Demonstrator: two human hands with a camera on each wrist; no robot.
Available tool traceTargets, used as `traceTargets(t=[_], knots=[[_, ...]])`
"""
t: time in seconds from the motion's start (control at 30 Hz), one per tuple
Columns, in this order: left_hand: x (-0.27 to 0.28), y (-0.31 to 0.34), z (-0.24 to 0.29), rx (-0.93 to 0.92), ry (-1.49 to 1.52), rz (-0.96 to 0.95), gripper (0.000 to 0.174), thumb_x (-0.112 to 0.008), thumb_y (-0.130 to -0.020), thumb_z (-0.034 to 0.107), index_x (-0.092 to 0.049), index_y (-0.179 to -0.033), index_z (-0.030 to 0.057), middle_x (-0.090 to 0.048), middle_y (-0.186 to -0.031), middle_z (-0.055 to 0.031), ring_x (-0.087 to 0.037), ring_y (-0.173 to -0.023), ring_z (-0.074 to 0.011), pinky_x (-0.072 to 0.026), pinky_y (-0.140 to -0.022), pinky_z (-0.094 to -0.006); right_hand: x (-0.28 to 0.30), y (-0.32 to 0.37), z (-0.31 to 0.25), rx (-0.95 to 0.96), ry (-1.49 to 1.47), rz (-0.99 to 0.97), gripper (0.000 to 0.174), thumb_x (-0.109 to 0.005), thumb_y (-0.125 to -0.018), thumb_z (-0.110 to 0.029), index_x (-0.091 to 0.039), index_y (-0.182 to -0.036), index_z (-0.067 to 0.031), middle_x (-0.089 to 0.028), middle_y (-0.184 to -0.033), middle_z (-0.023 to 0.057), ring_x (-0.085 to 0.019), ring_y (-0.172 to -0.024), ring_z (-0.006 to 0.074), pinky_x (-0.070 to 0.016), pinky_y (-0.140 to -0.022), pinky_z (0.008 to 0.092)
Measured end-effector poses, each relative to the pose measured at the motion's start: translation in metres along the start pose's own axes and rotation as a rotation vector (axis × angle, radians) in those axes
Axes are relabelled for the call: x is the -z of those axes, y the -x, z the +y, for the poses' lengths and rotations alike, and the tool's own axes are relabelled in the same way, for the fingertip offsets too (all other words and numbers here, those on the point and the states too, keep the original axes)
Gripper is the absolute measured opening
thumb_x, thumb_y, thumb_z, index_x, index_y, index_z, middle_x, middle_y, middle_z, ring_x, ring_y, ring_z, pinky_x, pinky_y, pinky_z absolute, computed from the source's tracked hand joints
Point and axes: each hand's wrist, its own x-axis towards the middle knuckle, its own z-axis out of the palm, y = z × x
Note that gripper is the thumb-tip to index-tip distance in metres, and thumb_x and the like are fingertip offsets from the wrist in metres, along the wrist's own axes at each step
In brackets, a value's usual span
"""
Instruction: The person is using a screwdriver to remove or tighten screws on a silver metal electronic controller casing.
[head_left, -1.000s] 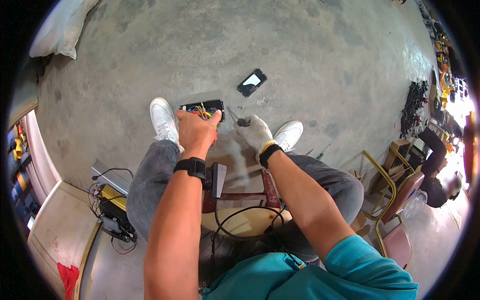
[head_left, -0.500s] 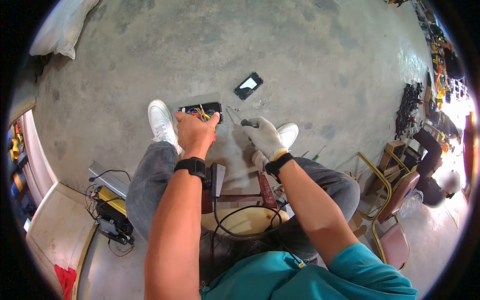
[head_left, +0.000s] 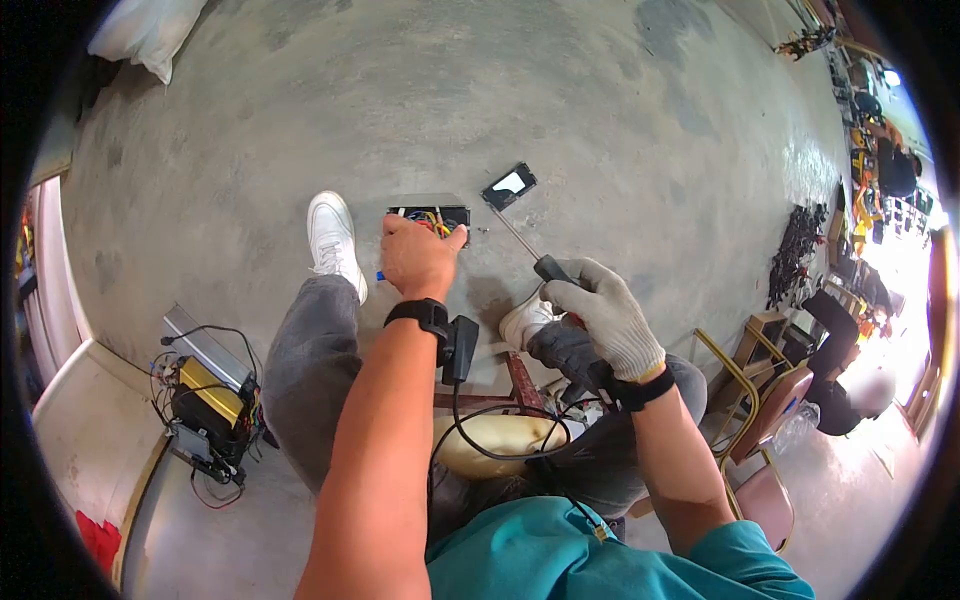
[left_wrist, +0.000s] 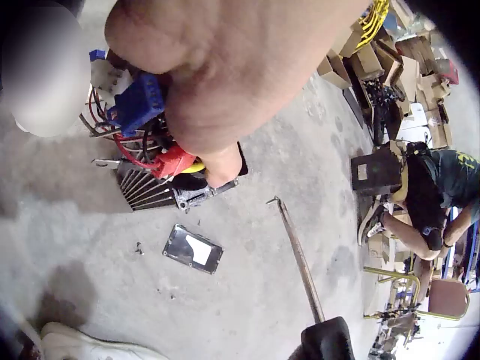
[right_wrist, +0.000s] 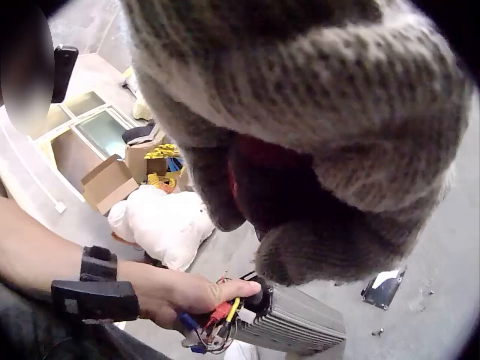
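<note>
A finned metal box [head_left: 428, 211] with coloured wires [left_wrist: 139, 112] spilling from its open end lies on the concrete floor. My bare left hand [head_left: 425, 245] pinches the wire bundle at that end. My gloved right hand [head_left: 595, 300] grips the handle of a long screwdriver [head_left: 550, 268], held above my right knee, away from the box. Its shaft [left_wrist: 300, 259] points toward the box, with the tip in the air short of it. A black cover plate [head_left: 508, 185] lies just beyond the box. The right wrist view shows the box [right_wrist: 296, 322] and left hand [right_wrist: 187, 292] below the glove [right_wrist: 315, 112].
My white shoe [head_left: 333, 240] stands left of the box, and small screws [head_left: 480, 228] lie by the plate. A wired battery unit [head_left: 205, 400] sits at the left. Yellow-framed chairs [head_left: 760, 400] and another person [head_left: 850, 370] are at the right. A white sack [head_left: 150, 30] lies far left.
My right hand has drawn back to the right and toward my body, lifting the screwdriver off the floor beside the box. The left hand stays on the wires.
</note>
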Motion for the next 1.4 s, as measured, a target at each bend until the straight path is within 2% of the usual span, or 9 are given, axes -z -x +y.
traceTargets(t=[0.1, 0.17, 0.23, 0.57, 0.63, 0.97, 1.03, 1.13, 1.4], knots=[[0.000, -0.001, 0.001, 0.034, 0.003, -0.034, 0.094, -0.089, -0.072, 0.052, -0.041, -0.129, -0.0050, -0.065, -0.120, -0.0240, -0.069, -0.108, -0.0388, -0.0557, -0.092, -0.0495, -0.003, 0.002, -0.005, -0.019, -0.030, 0.003, 0.044, -0.069, -0.088, -0.025, -0.069, -0.121, 0.0049, -0.067, -0.089, 0.0037, -0.058, -0.077, 0.0090, -0.0481, -0.070, 0.0260], [-0.002, -0.001, 0.001, 0.053, 0.031, -0.046, 0.093, -0.090, -0.071, 0.052, -0.042, -0.127, -0.0048, -0.065, -0.119, -0.0233, -0.069, -0.108, -0.0377, -0.0561, -0.091, -0.0485, -0.003, 0.001, -0.007, -0.017, -0.021, -0.002, 0.044, -0.068, -0.089, -0.025, -0.070, -0.121, 0.0045, -0.067, -0.089, 0.0035, -0.058, -0.077, 0.0088, -0.0480, -0.070, 0.0259], [-0.002, 0.000, 0.001, 0.035, -0.036, -0.006, 0.096, -0.090, -0.068, 0.056, -0.045, -0.124, -0.0092, -0.065, -0.114, -0.0206, -0.068, -0.103, -0.0311, -0.0567, -0.086, -0.0415, -0.005, -0.004, -0.009, -0.032, 0.034, -0.018, 0.045, -0.067, -0.090, -0.026, -0.069, -0.122, 0.0042, -0.066, -0.088, 0.0031, -0.059, -0.078, 0.0094, -0.0483, -0.071, 0.0260], [-0.001, 0.000, 0.001, 0.016, -0.034, -0.003, 0.097, -0.089, -0.069, 0.056, -0.044, -0.124, -0.0093, -0.064, -0.113, -0.0213, -0.068, -0.100, -0.0294, -0.0559, -0.086, -0.0406, -0.008, -0.018, -0.010, -0.044, 0.041, -0.038, 0.045, -0.066, -0.091, -0.027, -0.069, -0.120, 0.0066, -0.065, -0.086, 0.0034, -0.060, -0.077, 0.0124, -0.0492, -0.072, 0.0275], [0.001, 0.000, 0.002, 0.035, 0.005, -0.048, 0.092, -0.090, -0.071, 0.052, -0.043, -0.125, -0.0060, -0.064, -0.119, -0.0241, -0.066, -0.111, -0.0372, -0.0554, -0.091, -0.0466, -0.010, -0.020, -0.009, -0.044, 0.022, -0.032, 0.044, -0.066, -0.091, -0.025, -0.069, -0.120, 0.0074, -0.065, -0.086, 0.0033, -0.060, -0.077, 0.0124, -0.0494, -0.072, 0.0277], [0.003, 0.001, 0.003, 0.028, 0.025, -0.056, 0.091, -0.089, -0.072, 0.052, -0.044, -0.126, -0.0060, -0.063, -0.122, -0.0246, -0.065, -0.112, -0.0374, -0.0549, -0.092, -0.0464, -0.016, -0.023, -0.001, -0.059, -0.034, -0.030, 0.042, -0.066, -0.091, -0.024, -0.069, -0.119, 0.0074, -0.064, -0.086, 0.0030, -0.059, -0.076, 0.0111, -0.0497, -0.072, 0.0268], [0.002, 0.003, 0.004, 0.013, -0.034, -0.007, 0.095, -0.089, -0.072, 0.054, -0.044, -0.127, -0.0088, -0.065, -0.116, -0.0219, -0.068, -0.105, -0.0307, -0.0550, -0.091, -0.0432, -0.016, -0.022, 0.001, -0.056, -0.034, -0.034, 0.042, -0.065, -0.092, -0.024, -0.068, -0.120, 0.0070, -0.065, -0.086, 0.0028, -0.059, -0.075, 0.0108, -0.0493, -0.071, 0.0264], [0.004, 0.003, 0.004, 0.027, -0.028, -0.031, 0.095, -0.089, -0.072, 0.054, -0.044, -0.128, -0.0082, -0.064, -0.118, -0.0214, -0.068, -0.107, -0.0310, -0.0550, -0.091, -0.0434, -0.015, -0.020, 0.000, -0.097, -0.041, -0.059, 0.038, -0.067, -0.093, -0.024, -0.069, -0.120, 0.0023, -0.067, -0.092, 0.0017, -0.060, -0.080, 0.0097, -0.0505, -0.072, 0.0245], [0.006, 0.004, 0.006, 0.033, -0.043, -0.043, 0.095, -0.089, -0.072, 0.056, -0.044, -0.128, -0.0081, -0.064, -0.117, -0.0214, -0.068, -0.106, -0.0307, -0.0554, -0.090, -0.0430, -0.015, -0.022, 0.008, -0.083, -0.022, -0.039, 0.041, -0.066, -0.091, -0.026, -0.069, -0.120, 0.0041, -0.065, -0.089, 0.0016, -0.058, -0.077, 0.0100, -0.0481, -0.070, 0.0254]])
